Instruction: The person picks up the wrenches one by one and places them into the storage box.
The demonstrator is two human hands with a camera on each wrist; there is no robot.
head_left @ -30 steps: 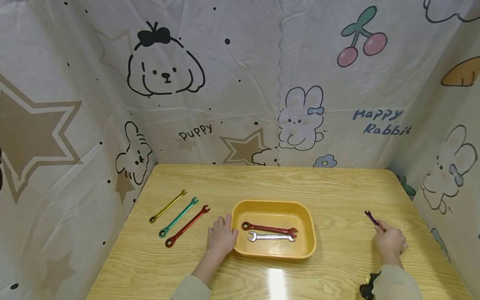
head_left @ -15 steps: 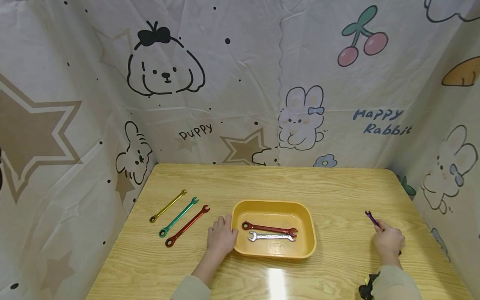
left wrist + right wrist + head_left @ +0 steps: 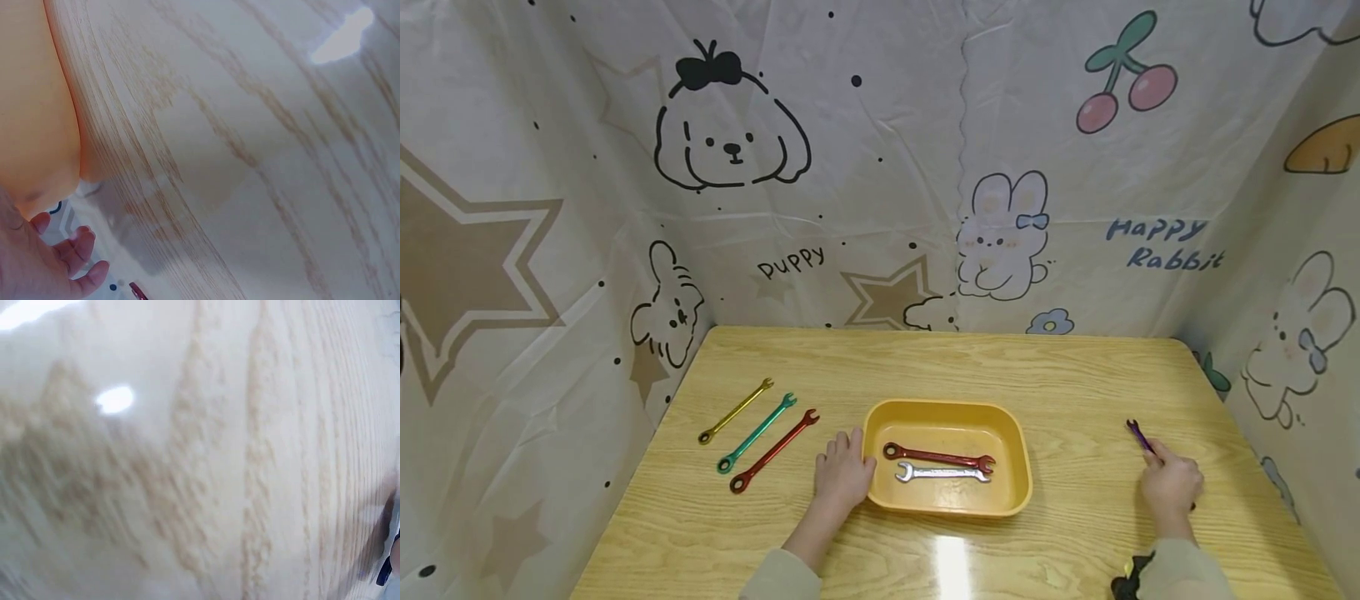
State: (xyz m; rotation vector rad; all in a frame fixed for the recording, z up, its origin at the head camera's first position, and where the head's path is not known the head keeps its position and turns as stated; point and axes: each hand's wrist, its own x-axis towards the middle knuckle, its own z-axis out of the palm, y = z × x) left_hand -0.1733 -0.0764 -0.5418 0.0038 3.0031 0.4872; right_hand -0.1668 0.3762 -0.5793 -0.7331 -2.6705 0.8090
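Note:
My right hand [image 3: 1171, 483] grips a purple combination wrench [image 3: 1138, 433] over the table's right side. Its forked end points away to the upper left, and a dark bit of the other end shows below the hand. In the right wrist view only a dark blue piece of the wrench [image 3: 384, 572] shows at the edge. My left hand [image 3: 842, 477] rests against the left side of a yellow tray [image 3: 951, 506], thumb and index finger at its rim. Inside the tray lie a red wrench [image 3: 936, 457] and a silver wrench [image 3: 943, 474], side by side.
Left of the tray, a yellow wrench [image 3: 735, 412], a green wrench [image 3: 757, 433] and another red wrench [image 3: 774, 452] lie slanted in a row. A printed cloth [image 3: 880, 208] hangs behind and beside the wooden table [image 3: 1075, 550].
My right hand has drifted slightly to the left with the purple wrench in its grip. The left hand, tray and other wrenches have stayed in place.

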